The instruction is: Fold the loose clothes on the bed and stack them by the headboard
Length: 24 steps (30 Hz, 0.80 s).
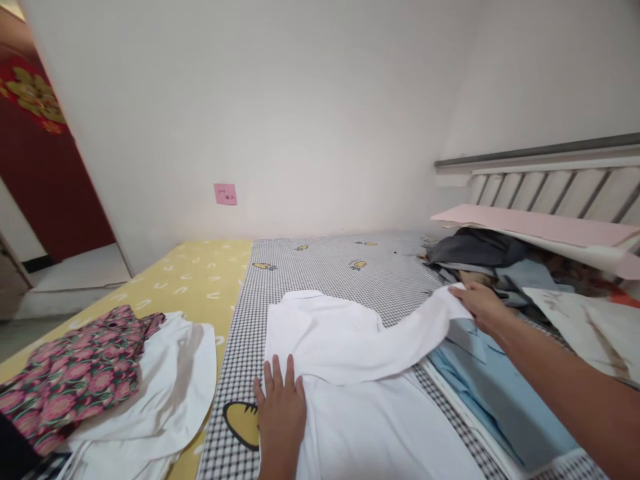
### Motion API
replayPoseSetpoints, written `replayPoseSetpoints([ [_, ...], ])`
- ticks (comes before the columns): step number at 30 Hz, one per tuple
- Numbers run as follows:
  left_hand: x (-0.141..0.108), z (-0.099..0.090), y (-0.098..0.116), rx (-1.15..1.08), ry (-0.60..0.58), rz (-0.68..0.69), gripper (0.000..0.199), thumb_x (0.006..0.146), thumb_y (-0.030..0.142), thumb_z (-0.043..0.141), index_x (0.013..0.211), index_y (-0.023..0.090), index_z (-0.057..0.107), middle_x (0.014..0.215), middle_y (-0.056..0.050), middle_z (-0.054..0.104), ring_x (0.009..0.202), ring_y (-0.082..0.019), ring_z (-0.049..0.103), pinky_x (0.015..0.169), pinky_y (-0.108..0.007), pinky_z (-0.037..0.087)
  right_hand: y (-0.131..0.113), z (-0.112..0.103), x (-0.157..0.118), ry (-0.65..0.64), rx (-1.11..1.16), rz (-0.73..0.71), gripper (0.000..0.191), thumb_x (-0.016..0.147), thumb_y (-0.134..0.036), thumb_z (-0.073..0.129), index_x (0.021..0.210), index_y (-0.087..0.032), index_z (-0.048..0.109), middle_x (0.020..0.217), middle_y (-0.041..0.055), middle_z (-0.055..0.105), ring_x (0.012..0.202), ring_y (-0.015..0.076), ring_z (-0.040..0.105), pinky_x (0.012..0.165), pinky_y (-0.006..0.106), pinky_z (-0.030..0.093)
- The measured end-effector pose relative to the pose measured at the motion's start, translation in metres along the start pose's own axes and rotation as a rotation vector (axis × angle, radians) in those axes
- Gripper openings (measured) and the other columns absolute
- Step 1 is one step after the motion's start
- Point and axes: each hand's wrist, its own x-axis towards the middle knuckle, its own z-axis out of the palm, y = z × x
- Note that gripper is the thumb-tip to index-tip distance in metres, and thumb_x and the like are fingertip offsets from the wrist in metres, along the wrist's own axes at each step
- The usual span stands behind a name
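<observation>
A white shirt [375, 417] lies spread on the checked bedsheet, its upper part folded over and one long sleeve [395, 343] stretched out to the right. My left hand [283, 413] rests flat with fingers spread on the shirt's left edge. Pinched in my right hand [477, 303] is the end of the sleeve, lifted a little above the bed. Below that hand, a folded light blue shirt [500, 393] sits beside the white one, partly covered by my right forearm.
At the left a floral garment [90, 373] lies over white clothes [175, 380] on the yellow sheet [200, 273]. Dark clothes [475, 248] are heaped at the right, beneath a pink board [540, 223] near the bed rail [540, 152]. A wall stands behind the bed.
</observation>
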Motion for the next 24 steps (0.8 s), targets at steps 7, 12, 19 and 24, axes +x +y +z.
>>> replayPoseSetpoints([
  [7, 0.001, -0.008, 0.004, 0.022, -0.022, -0.008, 0.048, 0.098, 0.028, 0.04, 0.145, 0.026, 0.048, 0.153, -0.014, 0.047, 0.143, -0.036, 0.041, 0.116, -0.062, 0.03, -0.073, 0.147, -0.029, -0.241, 0.315, 0.184, 0.006, 0.091, -0.018, 0.056, 0.092, -0.023, 0.052, 0.073, -0.0027, 0.064, 0.061, 0.0117, 0.061, 0.059, 0.025, 0.054],
  [12, 0.001, -0.01, 0.004, 0.022, -0.009, -0.003, 0.049, 0.098, 0.027, 0.042, 0.146, 0.025, 0.048, 0.153, -0.015, 0.047, 0.143, -0.037, 0.041, 0.115, -0.062, 0.031, -0.092, 0.238, -0.069, -0.497, 0.338, 0.152, 0.007, 0.092, -0.026, 0.056, 0.09, -0.025, 0.049, 0.082, -0.0026, 0.068, 0.073, 0.0126, 0.066, 0.07, 0.028, 0.058],
  [19, -0.005, -0.01, 0.002, -0.032, 0.017, 0.091, 0.039, 0.091, 0.016, 0.05, 0.122, 0.025, 0.071, 0.139, -0.012, 0.063, 0.143, -0.04, 0.04, 0.116, -0.066, 0.026, -0.004, 0.223, -0.091, -0.542, -0.211, 0.191, 0.018, 0.079, -0.021, 0.064, 0.094, -0.023, 0.055, 0.077, -0.0012, 0.064, 0.071, 0.0169, 0.062, 0.068, 0.031, 0.05],
  [24, -0.004, -0.011, 0.001, 0.037, 0.007, 0.067, 0.046, 0.091, 0.017, 0.05, 0.134, 0.023, 0.062, 0.151, -0.018, 0.05, 0.143, -0.04, 0.039, 0.114, -0.063, 0.03, 0.026, 0.198, -0.101, -0.351, -0.528, 0.027, 0.051, 0.081, -0.013, 0.055, 0.131, -0.024, 0.052, 0.142, 0.0138, 0.05, 0.124, 0.0267, 0.053, 0.105, 0.047, 0.035],
])
